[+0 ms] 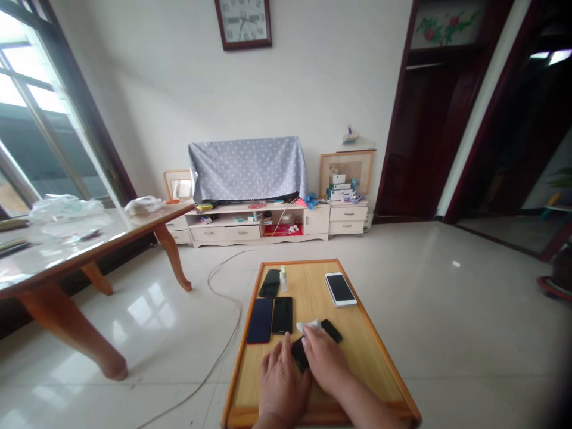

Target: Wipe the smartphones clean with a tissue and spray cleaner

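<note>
A black phone (300, 354) lies on the small wooden table (375, 363), partly covered by my hands. My left hand (282, 378) grips its near left side, thumb along the lower edge and forefinger stretched beside it. Over the phone's right part lies my right hand (326, 357), its fingers on a crumpled white cloth or tissue (308, 326). Just beyond that hand is a smaller black phone-like device (331, 330). Left of the cloth are a black phone (282, 315) and a dark blue phone (260, 320). My right palm hides part of the phone beneath.
Farther up the table are another dark phone (270, 283), a small clear bottle (283, 279) and a white phone (340, 289). A cable (230, 333) runs along the floor at left, near a larger table (111, 238). A low cabinet (250, 232) stands by the wall.
</note>
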Action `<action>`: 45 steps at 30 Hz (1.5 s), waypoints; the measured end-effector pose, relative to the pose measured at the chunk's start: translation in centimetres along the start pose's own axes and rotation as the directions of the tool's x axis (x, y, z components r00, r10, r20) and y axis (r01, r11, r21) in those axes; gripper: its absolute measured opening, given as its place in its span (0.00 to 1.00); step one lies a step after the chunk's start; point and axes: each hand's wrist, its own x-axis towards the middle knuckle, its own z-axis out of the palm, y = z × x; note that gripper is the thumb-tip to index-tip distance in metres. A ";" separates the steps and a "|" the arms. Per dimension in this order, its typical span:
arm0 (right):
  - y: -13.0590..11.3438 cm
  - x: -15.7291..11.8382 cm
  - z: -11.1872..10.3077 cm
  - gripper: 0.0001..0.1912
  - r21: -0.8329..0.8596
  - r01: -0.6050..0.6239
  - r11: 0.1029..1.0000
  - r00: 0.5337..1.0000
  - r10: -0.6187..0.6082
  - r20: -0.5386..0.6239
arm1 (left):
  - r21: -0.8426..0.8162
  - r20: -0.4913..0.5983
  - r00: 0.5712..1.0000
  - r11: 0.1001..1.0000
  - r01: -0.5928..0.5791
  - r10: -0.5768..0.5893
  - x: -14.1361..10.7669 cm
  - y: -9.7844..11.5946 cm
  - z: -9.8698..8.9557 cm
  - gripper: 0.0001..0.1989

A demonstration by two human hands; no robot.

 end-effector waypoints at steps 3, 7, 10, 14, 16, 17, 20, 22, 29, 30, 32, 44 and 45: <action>1.2 0.5 0.4 0.26 -0.048 -0.088 0.995 0.994 0.085 -0.062 | -0.001 0.009 1.000 1.000 -0.011 0.011 0.2 -0.1 0.2 0.42; 0.1 -0.6 2.1 0.26 -0.019 0.039 0.999 0.998 -0.039 0.041 | -0.017 0.028 1.000 1.000 -0.001 0.001 0.4 -0.3 0.1 0.34; -0.5 -0.9 2.0 0.27 0.005 0.032 0.999 0.998 -0.032 0.054 | -0.013 0.047 0.999 1.000 -0.007 0.007 0.4 -0.3 -0.1 0.34; 0.3 -0.3 0.1 0.27 0.026 -0.072 0.997 0.997 0.072 -0.001 | -0.002 0.041 0.999 1.000 -0.014 0.014 0.4 -0.5 -0.2 0.39; 0.7 0.0 -0.9 0.27 0.021 -0.090 0.996 0.996 0.091 -0.023 | -0.001 0.033 0.999 1.000 -0.025 0.025 0.3 -0.6 -0.1 0.38; 0.9 0.0 -1.3 0.27 0.014 -0.092 0.996 0.995 0.092 -0.034 | -0.001 0.030 0.999 1.000 -0.031 0.031 0.3 -0.7 0.0 0.37; 1.1 -0.2 -1.9 0.28 -0.010 -0.066 0.998 0.997 0.066 -0.032 | -0.002 0.023 0.999 0.999 -0.039 0.039 0.2 -0.8 0.1 0.36; 1.2 -0.6 -2.0 0.25 -0.017 -0.053 0.998 0.999 0.052 -0.010 | -0.004 0.014 0.999 0.999 -0.042 0.042 0.2 -0.7 0.2 0.35; 2.4 -1.2 -1.7 0.10 0.066 -0.148 0.987 0.989 0.149 -0.010 | -0.011 -0.024 0.998 0.998 -0.059 0.059 -0.1 -0.7 0.7 0.34; 2.7 -1.1 -1.7 0.10 0.092 -0.165 0.982 0.986 0.166 -0.005 | -0.010 -0.023 0.998 0.998 -0.059 0.059 -0.2 -0.6 0.7 0.34; 3.4 -1.1 -1.6 0.11 0.128 -0.200 0.971 0.979 0.202 -0.002 | -0.007 -0.015 0.998 0.998 -0.056 0.056 -0.3 -0.3 0.6 0.35; 1.8 -2.2 -1.2 0.13 -0.083 -0.172 0.982 0.979 0.161 -0.127 | 0.044 -0.042 0.999 0.999 -0.003 0.005 -0.3 0.5 0.7 0.36; 1.1 -2.6 -1.0 0.13 -0.096 -0.142 0.985 0.985 0.131 -0.113 | 0.054 -0.041 0.999 0.998 0.016 -0.013 -0.2 0.5 0.8 0.36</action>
